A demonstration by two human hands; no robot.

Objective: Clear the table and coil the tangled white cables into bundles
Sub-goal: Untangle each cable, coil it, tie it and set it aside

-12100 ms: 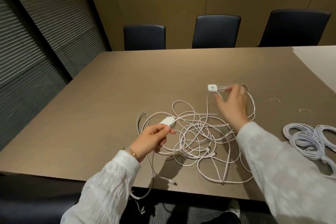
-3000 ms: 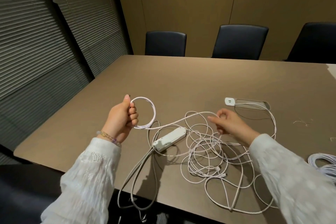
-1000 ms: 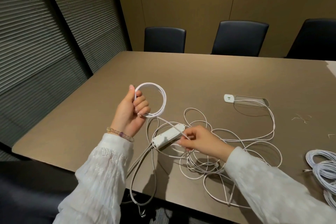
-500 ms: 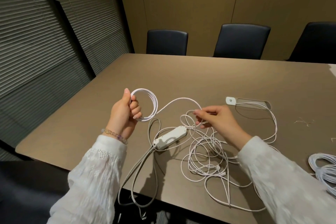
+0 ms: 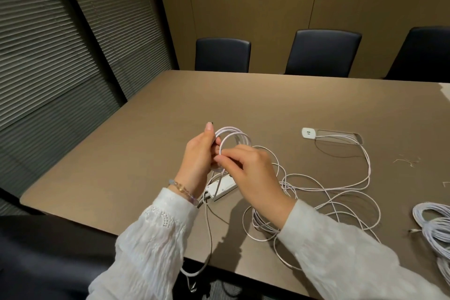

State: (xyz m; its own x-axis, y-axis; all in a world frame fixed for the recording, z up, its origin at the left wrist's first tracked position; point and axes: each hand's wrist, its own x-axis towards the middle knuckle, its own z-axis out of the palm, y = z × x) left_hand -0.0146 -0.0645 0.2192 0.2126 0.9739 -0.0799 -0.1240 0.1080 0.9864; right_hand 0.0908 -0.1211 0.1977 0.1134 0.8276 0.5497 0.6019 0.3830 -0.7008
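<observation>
My left hand (image 5: 198,161) grips a small coil of white cable (image 5: 235,137), held upright above the brown table (image 5: 146,134). My right hand (image 5: 253,175) is right against it and pinches the cable at the coil's lower edge. From there the same cable trails down to the right into a loose tangle (image 5: 304,204) on the table. A white power strip (image 5: 220,190) lies under my hands, partly hidden, its grey cord hanging over the near edge. The cable's far end runs to a white plug (image 5: 308,133) at the table's socket slot.
A finished bundle of white cable (image 5: 435,229) lies at the right edge. Small wire ties (image 5: 406,161) are scattered to the right. Three dark chairs (image 5: 322,52) stand along the far side. Blinds cover the left wall.
My right hand has come left from the tangle and met my left hand, laying another loop of cable on the coil. The coil has more turns than one second ago.
</observation>
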